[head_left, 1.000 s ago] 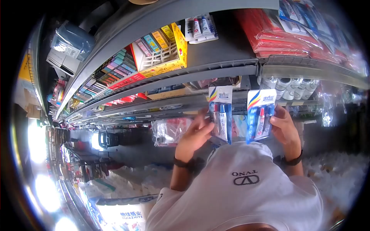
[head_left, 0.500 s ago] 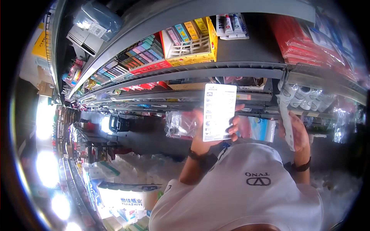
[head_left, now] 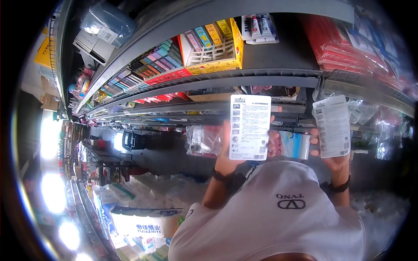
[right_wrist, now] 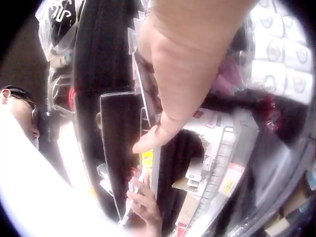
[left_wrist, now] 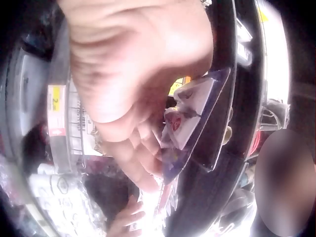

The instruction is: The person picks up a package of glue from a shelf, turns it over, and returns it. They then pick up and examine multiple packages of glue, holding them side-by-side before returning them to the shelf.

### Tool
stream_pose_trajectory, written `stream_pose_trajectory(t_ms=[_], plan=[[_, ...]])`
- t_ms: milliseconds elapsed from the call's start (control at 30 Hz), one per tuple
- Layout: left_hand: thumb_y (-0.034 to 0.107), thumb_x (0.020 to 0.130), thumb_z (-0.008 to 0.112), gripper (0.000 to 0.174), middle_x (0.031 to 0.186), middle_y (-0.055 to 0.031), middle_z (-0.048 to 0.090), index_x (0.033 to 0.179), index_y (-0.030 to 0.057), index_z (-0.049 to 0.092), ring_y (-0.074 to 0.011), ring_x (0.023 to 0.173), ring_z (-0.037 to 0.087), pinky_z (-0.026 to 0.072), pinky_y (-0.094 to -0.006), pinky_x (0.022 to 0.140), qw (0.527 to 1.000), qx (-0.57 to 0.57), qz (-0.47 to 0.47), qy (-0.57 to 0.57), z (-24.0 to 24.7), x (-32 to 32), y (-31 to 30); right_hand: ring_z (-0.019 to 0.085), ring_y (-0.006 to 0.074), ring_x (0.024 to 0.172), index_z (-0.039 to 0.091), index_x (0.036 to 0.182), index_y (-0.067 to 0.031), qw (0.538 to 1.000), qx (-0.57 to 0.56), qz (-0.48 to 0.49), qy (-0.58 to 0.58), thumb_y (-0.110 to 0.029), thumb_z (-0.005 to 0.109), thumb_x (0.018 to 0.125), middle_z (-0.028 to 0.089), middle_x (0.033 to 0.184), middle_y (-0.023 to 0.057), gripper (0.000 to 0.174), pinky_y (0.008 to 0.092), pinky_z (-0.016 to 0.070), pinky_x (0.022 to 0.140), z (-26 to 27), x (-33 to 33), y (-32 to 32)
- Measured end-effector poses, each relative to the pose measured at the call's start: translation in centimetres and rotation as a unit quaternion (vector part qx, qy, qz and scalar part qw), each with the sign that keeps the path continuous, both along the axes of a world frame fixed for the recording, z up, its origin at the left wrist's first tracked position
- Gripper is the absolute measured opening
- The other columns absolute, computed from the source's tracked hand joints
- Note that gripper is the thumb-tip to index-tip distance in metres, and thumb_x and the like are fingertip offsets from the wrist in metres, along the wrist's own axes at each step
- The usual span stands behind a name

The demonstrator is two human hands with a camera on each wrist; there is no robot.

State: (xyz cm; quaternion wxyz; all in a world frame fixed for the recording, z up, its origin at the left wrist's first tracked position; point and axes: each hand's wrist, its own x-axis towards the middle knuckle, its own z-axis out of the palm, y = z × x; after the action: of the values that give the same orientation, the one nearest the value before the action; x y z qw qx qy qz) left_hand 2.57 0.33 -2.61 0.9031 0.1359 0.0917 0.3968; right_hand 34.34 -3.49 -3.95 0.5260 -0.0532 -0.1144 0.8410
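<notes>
In the head view my left hand (head_left: 225, 150) holds a blister pack of glue tubes (head_left: 249, 128) upright, its white printed back facing the camera. Fingertips show past the card's right edge. My right hand (head_left: 338, 163) grips a second blister pack of glue tubes (head_left: 333, 128), also back side up and slightly tilted, fingers at its left edge. The left wrist view shows clear plastic bulges on the left pack (left_wrist: 190, 123) beside the palm. Seen from the right wrist, the right pack is nearly edge-on, largely hidden by the hand (right_wrist: 180, 74).
A similar two-tube pack (head_left: 260, 28) lies on the upper shelf beside a yellow display box (head_left: 215, 65) of small boxes. Red plastic-wrapped packets (head_left: 335, 48) are stacked to the right. Shelf edges (head_left: 209, 82) run in front of the hands; wrapped paper bundles (head_left: 143, 226) stand lower left.
Both packs have turned from their tube fronts to their printed backs, the left one first. The right pack was edge-on half a second ago and now faces the camera.
</notes>
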Motion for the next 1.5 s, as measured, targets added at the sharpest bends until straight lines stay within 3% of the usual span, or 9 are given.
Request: stream_pose_trajectory(t_ms=[133, 233, 433, 467, 800, 967, 1167, 1400, 1500], plan=[[0.084, 0.078, 0.044, 0.113, 0.137, -0.0351, 0.043, 0.154, 0.0050, 0.016, -0.0486, 0.107, 0.060, 0.0495, -0.0653, 0.087, 1.000, 0.016, -0.022, 0.000, 0.8, 0.2, -0.1, 0.056, 0.0455, 0.118, 0.020, 0.147, 0.0087, 0.997, 0.042, 0.018, 0.065, -0.053, 0.039, 0.099, 0.039, 0.140, 0.0354, 0.081, 0.0605, 0.0524, 0.089, 0.0, 0.1, -0.2], [0.076, 0.091, 0.026, 0.092, 0.141, -0.0248, 0.045, 0.152, 0.0078, 0.025, -0.0451, 0.103, 0.063, 0.0569, -0.0596, 0.078, 1.000, 0.010, 0.023, 0.010, 1.4, 0.8, -0.6, 0.055, 0.0463, 0.118, 0.019, 0.148, 0.0081, 0.993, 0.016, 0.025, 0.118, -0.054, 0.039, 0.099, 0.034, 0.144, 0.0355, 0.082, 0.0621, 0.0508, 0.090, -0.2, 0.5, -0.7], [0.082, 0.086, 0.028, 0.101, 0.136, -0.0360, 0.044, 0.153, 0.0060, 0.022, -0.0474, 0.102, 0.063, 0.0568, -0.0573, 0.077, 0.999, 0.042, 0.016, 0.011, 0.4, 0.2, -0.5, 0.054, 0.0523, 0.116, 0.017, 0.148, 0.0085, 0.988, -0.003, 0.026, 0.152, -0.054, 0.041, 0.098, 0.034, 0.143, 0.0375, 0.084, 0.0650, 0.0512, 0.086, -0.5, 0.7, -0.5], [0.081, 0.083, 0.039, 0.109, 0.136, -0.0379, 0.044, 0.153, 0.0016, 0.012, -0.0508, 0.106, 0.060, 0.0522, -0.0654, 0.081, 1.000, 0.030, 0.004, -0.009, -0.2, -0.3, -0.4, 0.055, 0.0527, 0.115, 0.018, 0.148, 0.0087, 0.987, -0.007, 0.031, 0.156, -0.053, 0.042, 0.098, 0.035, 0.143, 0.0379, 0.084, 0.0653, 0.0512, 0.086, -0.3, 0.8, -0.4], [0.084, 0.081, 0.037, 0.111, 0.135, -0.0378, 0.044, 0.152, 0.0023, 0.018, -0.0512, 0.109, 0.058, 0.0504, -0.0650, 0.085, 0.997, 0.045, -0.023, -0.059, -0.4, -0.2, 0.5, 0.058, 0.0532, 0.110, 0.017, 0.148, 0.0095, 0.988, -0.016, 0.029, 0.152, -0.055, 0.046, 0.095, 0.039, 0.139, 0.0393, 0.088, 0.0639, 0.0525, 0.084, 0.1, 0.8, -0.1], [0.086, 0.078, 0.039, 0.114, 0.129, -0.0321, 0.052, 0.152, 0.0016, 0.019, -0.0476, 0.108, 0.060, 0.0463, -0.0668, 0.090, 0.999, 0.046, 0.006, 0.011, -0.1, -0.2, 0.3, 0.058, 0.0536, 0.108, 0.018, 0.147, 0.0098, 0.988, -0.014, 0.030, 0.149, -0.055, 0.046, 0.095, 0.040, 0.138, 0.0399, 0.088, 0.0631, 0.0535, 0.082, -0.2, 0.9, 0.2], [0.090, 0.074, 0.041, 0.116, 0.122, -0.0247, 0.054, 0.150, 0.0028, 0.025, -0.0407, 0.103, 0.057, 0.0487, -0.0597, 0.081, 0.998, 0.052, -0.002, 0.043, -0.1, 0.1, 0.2, 0.065, 0.0441, 0.097, 0.027, 0.144, 0.0107, 0.997, 0.026, 0.002, 0.067, -0.050, 0.046, 0.096, 0.054, 0.124, 0.0351, 0.079, 0.0516, 0.0585, 0.073, -0.1, 0.6, 0.6], [0.089, 0.073, 0.043, 0.116, 0.101, -0.0152, 0.053, 0.148, 0.0019, 0.029, -0.0241, 0.076, 0.052, 0.0442, -0.0396, 0.057, 0.998, 0.001, -0.013, 0.065, 0.1, 0.2, 0.5, 0.065, 0.0225, 0.078, 0.047, 0.135, 0.0013, 0.979, 0.034, -0.033, -0.199, -0.036, 0.050, 0.098, 0.064, 0.115, 0.0175, 0.053, 0.0287, 0.0479, 0.059, -0.6, 0.3, 0.9], [0.070, 0.087, 0.046, 0.093, 0.091, -0.0071, 0.049, 0.148, 0.0006, 0.031, -0.0157, 0.066, 0.045, 0.0384, -0.0297, 0.047, 0.995, -0.008, -0.034, 0.094, -1.0, -0.2, 0.6, 0.064, 0.0179, 0.076, 0.051, 0.131, 0.0015, 0.967, -0.013, -0.016, -0.255, -0.036, 0.052, 0.098, 0.065, 0.111, 0.0138, 0.050, 0.0264, 0.0471, 0.059, -0.3, 0.4, 0.9]])
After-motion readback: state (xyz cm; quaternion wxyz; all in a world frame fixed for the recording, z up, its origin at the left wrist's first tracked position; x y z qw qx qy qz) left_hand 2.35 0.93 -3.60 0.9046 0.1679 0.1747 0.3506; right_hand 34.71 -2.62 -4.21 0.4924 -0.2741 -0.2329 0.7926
